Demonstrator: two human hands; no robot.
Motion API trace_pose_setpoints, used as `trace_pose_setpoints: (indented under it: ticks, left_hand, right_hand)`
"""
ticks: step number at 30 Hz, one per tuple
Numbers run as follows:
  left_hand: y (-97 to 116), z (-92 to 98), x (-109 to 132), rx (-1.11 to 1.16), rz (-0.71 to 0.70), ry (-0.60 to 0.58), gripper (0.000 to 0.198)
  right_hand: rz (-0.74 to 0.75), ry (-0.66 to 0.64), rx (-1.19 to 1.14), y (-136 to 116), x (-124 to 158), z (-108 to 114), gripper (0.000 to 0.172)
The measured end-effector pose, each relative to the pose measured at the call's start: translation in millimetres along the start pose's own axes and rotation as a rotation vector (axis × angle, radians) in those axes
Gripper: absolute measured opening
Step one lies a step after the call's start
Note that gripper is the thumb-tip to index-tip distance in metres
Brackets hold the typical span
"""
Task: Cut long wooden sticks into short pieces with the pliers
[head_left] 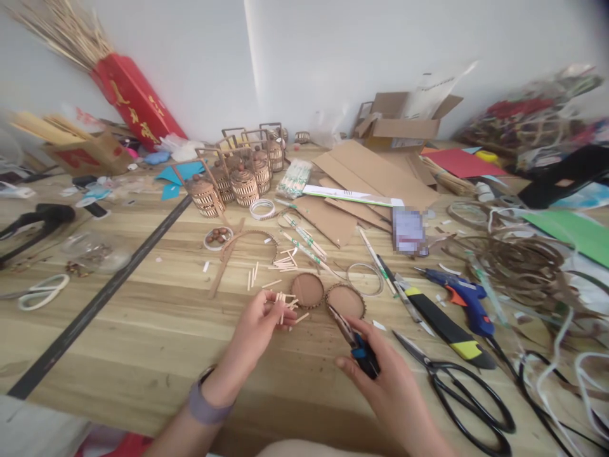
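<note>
Several short wooden sticks (pixel 285 301) are pinched in the fingers of my left hand (pixel 266 314), just above the table. My right hand (pixel 387 368) is wrapped round a pair of pliers (pixel 362 355) with dark and blue handles. The pliers' jaws reach over a round brown disc with a toothed rim (pixel 345 299). A second such disc (pixel 307 290) lies beside it, close to my left hand. More short sticks (pixel 285 260) are scattered behind, near a curved toothed strip (pixel 259 233).
Large black scissors (pixel 457 381), a black-and-yellow utility knife (pixel 451 330) and a blue glue gun (pixel 461 292) lie at right. Small woven lanterns with handles (pixel 245 184) stand behind. Cardboard sheets (pixel 366 178) and wrapped sticks (pixel 304 238) lie mid-table. White scissors (pixel 45 292) rest at left.
</note>
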State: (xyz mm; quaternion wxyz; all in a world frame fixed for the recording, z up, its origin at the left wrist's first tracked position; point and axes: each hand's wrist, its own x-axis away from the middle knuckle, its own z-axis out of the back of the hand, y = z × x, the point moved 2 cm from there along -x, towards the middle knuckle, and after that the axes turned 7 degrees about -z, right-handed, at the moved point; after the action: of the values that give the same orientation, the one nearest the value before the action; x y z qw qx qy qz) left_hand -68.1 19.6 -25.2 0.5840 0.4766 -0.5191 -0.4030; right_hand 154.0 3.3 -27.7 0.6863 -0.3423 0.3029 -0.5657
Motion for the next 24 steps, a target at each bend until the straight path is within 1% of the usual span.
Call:
trace_pose_setpoints:
  ticks: [4,8,10,12,15,18,19,21,23,24]
  left_hand:
    - [6.0,5.9,-9.2,-0.146,-0.074,0.042,0.039]
    - [12.2,11.6,-13.8,-0.321,-0.154,0.107,0.035]
    - [14.2,13.8,-14.6,-0.332,-0.178,0.125,0.033]
    - [16.7,14.9,-14.1,-0.335,-0.196,0.146,0.033]
    - [22.8,11.9,-9.3,-0.341,-0.22,0.158,0.035]
    - [26.7,2.1,0.0,-0.375,-0.206,0.103,0.036]
    - [26.1,-2.4,3.7,-0.393,-0.187,0.061,0.036]
    - [22.2,-12.0,10.9,-0.406,-0.159,-0.055,0.035]
    - [16.2,-21.0,17.5,-0.42,-0.141,-0.183,0.034]
    - [13.4,-24.6,20.2,-0.437,-0.138,-0.232,0.034]
  right_hand:
    - [0.122,-0.024,0.056,1.5,1.9,1.5,0.039]
    - [0.181,-0.093,0.164,2.9,7.3,5.7,0.038]
    - [0.191,-0.13,0.211,3.8,10.7,7.3,0.037]
    - [0.183,-0.155,0.234,5.4,12.2,8.8,0.031]
    - [0.128,-0.1,0.265,10.0,6.5,15.6,0.026]
    - [0.035,-0.023,0.351,16.4,-10.7,30.4,0.024]
    - [-0.004,-0.006,0.407,18.7,-18.7,36.8,0.023]
    - [-0.101,0.019,0.584,23.5,-36.2,50.2,0.021]
    - [-0.229,0.046,0.773,28.9,-53.6,62.6,0.02]
    - [-0.262,0.057,0.812,31.1,-61.5,67.3,0.021]
